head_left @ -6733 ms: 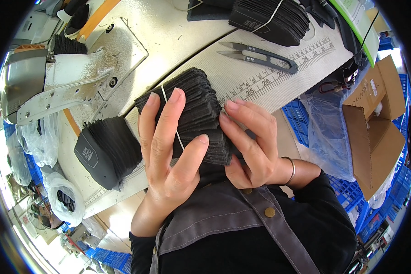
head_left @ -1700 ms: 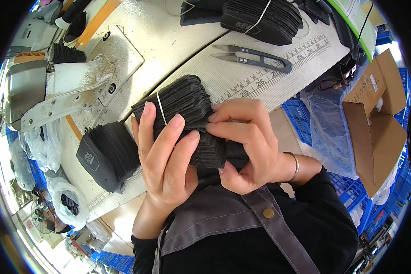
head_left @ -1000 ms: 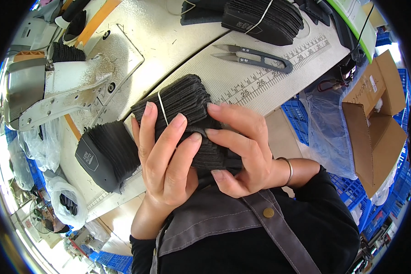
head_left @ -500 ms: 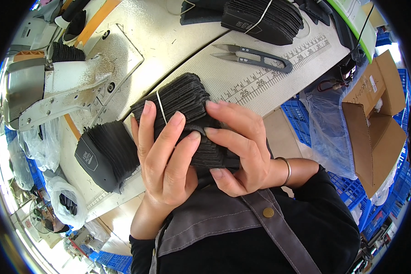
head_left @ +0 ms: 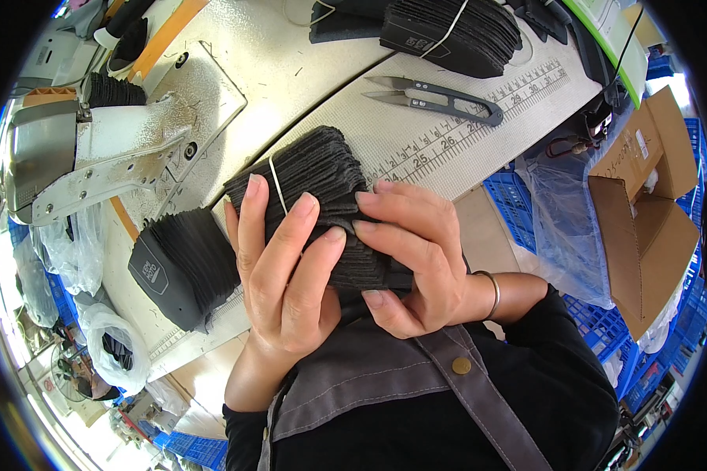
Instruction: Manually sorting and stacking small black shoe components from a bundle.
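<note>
Black fabric stack (head_left: 322,161), bound with a white band (head_left: 277,182), held between both hands above the near edge of the white table (head_left: 291,74): left hand (head_left: 287,286) gripping it from the near left, fingers lying across its top; right hand (head_left: 428,267) curled narrow about its near right corner, fingertips pressed to its layered edges. Also listed: second black stack (head_left: 188,263), just left of the left hand; thread snips (head_left: 456,102), beyond the right hand.

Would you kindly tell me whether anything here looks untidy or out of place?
Nothing looks spilled, but a few small dark scraps lie on the pale tabletop, and the white machine part is mottled with brownish specks. The black stack held by the left hand and right hand has its layers parted unevenly.
</note>
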The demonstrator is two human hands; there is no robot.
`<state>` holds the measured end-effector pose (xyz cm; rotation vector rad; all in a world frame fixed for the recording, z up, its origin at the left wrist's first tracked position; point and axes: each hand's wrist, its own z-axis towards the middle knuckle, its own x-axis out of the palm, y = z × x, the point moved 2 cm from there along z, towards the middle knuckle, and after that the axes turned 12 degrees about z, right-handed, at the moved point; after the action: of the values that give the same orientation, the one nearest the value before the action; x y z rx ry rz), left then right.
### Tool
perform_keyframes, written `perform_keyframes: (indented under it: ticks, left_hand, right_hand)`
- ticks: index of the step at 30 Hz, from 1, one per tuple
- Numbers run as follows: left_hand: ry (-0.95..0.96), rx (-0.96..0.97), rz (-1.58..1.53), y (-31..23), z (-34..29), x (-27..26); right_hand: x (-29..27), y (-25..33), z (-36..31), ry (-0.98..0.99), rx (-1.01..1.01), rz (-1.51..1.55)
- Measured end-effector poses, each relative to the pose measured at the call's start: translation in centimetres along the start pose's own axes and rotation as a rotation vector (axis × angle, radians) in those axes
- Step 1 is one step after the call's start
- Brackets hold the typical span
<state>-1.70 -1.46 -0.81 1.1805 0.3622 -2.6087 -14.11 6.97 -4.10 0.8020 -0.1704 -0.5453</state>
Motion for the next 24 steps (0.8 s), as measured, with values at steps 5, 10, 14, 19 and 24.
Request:
perform_keyframes:
  ticks: [5,10,14,19,24]
  left_hand:
    - [0.003,-0.006,0.003,0.1,0.0,0.0]
    - [0.005,-0.01,-0.003,0.0,0.1,-0.1]
    - [0.014,-0.004,0.01,-0.2,0.2,-0.1]
    - [-0.001,-0.015,0.009,0.0,0.0,0.0]
    - [0.001,-0.004,0.011,0.0,0.0,0.0]
  right_hand:
    - [-0.4,-0.3,0.7,0.019,-0.035,0.046]
    - [-0.6,-0.8,1.2,0.015,-0.058,0.128]
    - [-0.6,-0.8,1.2,-0.006,-0.031,0.122]
    - [-0.4,-0.3,1.3,0.022,-0.027,0.059]
    - [-0.4,-0.5,0.6,0.078,-0.075,-0.036]
